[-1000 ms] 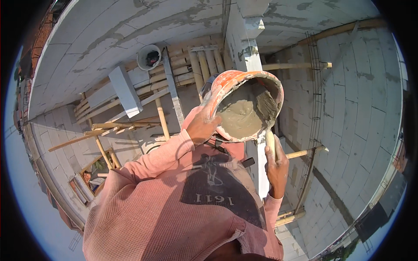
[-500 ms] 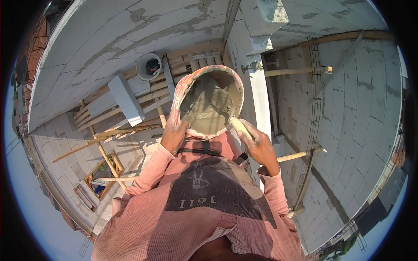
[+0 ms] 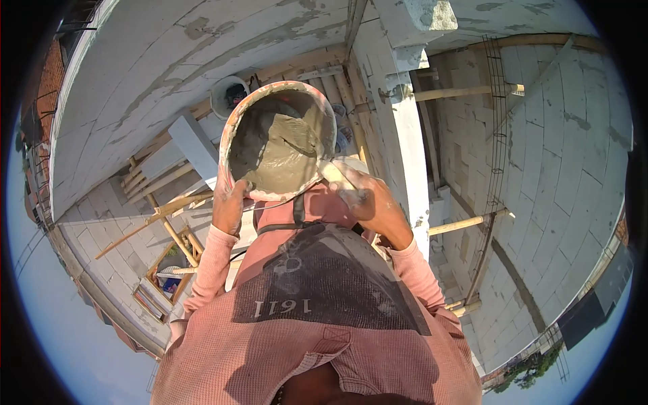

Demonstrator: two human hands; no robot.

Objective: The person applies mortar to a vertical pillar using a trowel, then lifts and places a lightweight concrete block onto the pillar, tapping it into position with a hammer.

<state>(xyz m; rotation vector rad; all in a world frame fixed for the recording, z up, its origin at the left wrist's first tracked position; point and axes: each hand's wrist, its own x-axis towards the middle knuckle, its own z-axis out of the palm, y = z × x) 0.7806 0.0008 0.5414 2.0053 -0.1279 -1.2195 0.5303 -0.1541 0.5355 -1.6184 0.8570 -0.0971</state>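
Observation:
A reddish-orange bucket (image 3: 225, 152) caked with grey along its rim is in front of my body, its mouth facing up toward me. Wet grey mortar (image 3: 256, 162) fills much of its inside. My left hand (image 3: 230, 208) grips the bucket's near left rim, thumb over the edge. In my right hand (image 3: 371, 201), at the near right rim, is the pale handle of a trowel (image 3: 335, 175). Its blade reaches into the bucket and seems coated with mortar, so its outline is hard to make out.
Pale block walls rise ahead and on the right, with a light column (image 3: 410, 155) between them. Beyond the bucket are bamboo poles, a long pale block (image 3: 194, 147) and a white pail (image 3: 220, 101) with dark contents. A steel rebar cage (image 3: 498, 128) stands along the right wall.
The bucket has shifted left and slightly farther from me, with both hands moving along. The trowel's blade has turned within the mortar. My grips stay the same.

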